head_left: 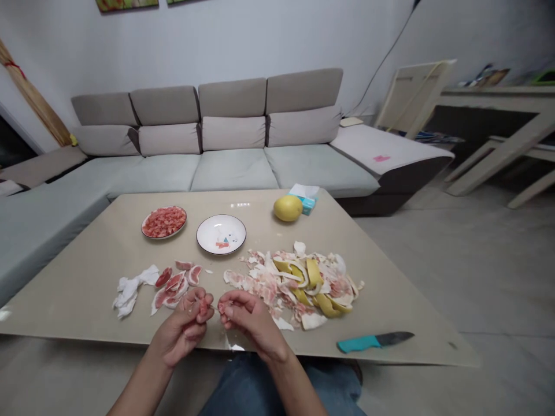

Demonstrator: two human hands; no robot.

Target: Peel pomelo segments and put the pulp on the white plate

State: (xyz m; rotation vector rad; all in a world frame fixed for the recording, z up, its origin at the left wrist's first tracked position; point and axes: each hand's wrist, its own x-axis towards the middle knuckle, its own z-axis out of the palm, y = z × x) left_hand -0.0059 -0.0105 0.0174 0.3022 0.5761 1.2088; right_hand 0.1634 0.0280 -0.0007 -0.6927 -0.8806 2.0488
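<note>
My left hand (pixel 185 326) and my right hand (pixel 247 318) meet over the near edge of the beige table (pixel 87 277), fingers curled. Each pinches a small piece of pink pomelo flesh (pixel 203 308) between fingertips. Just beyond my left hand lie several pink pomelo segments (pixel 176 285) and crumpled white tissue (pixel 130 289). Right of my right hand spreads a heap of yellow peel and white pith (pixel 299 283). Farther back stand a plate of peeled pink flesh (pixel 163 222) and a white plate (pixel 221 234) holding a few bits.
A knife with a teal handle (pixel 373 341) lies near the table's front right edge. A whole yellow pomelo (pixel 288 208) and a tissue pack (pixel 304 196) sit at the far side. A grey sofa (pixel 225 150) runs behind the table.
</note>
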